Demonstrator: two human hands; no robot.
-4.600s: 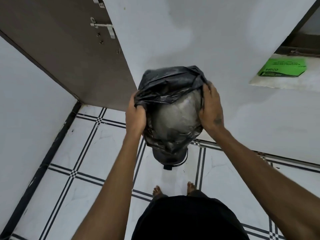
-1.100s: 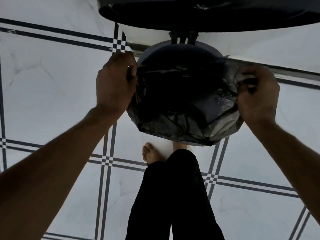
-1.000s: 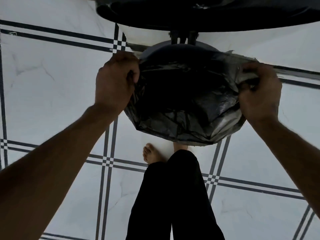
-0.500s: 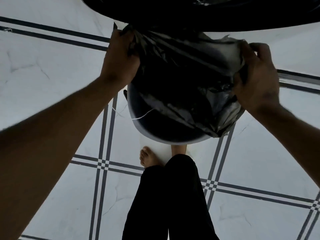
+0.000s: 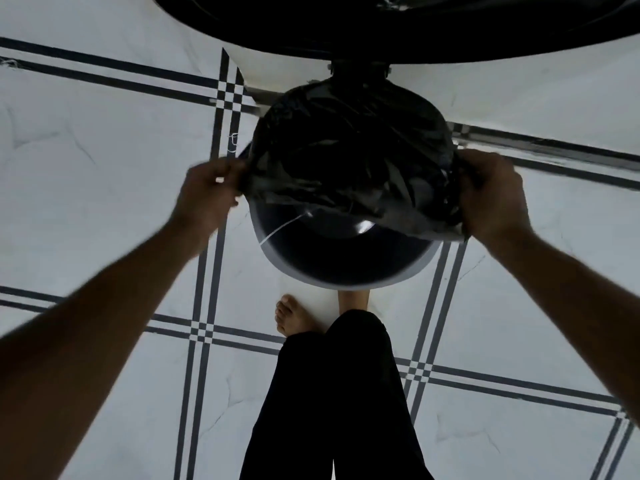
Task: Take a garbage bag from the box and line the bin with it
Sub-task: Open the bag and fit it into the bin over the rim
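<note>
Person is bending over the bin (image 5: 341, 268), its lid (image 5: 346, 26) standing open at the far side. Left hand (image 5: 207, 195) is pinching the garbage bag (image 5: 346, 168) at the bin's left edge, right hand (image 5: 491, 195) is gripping it at the right edge, both closed on plastic & pulling apart, prob. to stretch the mouth over the rim. Bag is covering the far half of the opening w/ the near rim bare. A bare foot (image 5: 294, 318) is planted just near of the bin. Box isn't visible.

The garbage bag (image 5: 349, 161) lies over the bin's (image 5: 346, 268) far rim, between left hand (image 5: 207, 195) and right hand (image 5: 491, 195).
</note>
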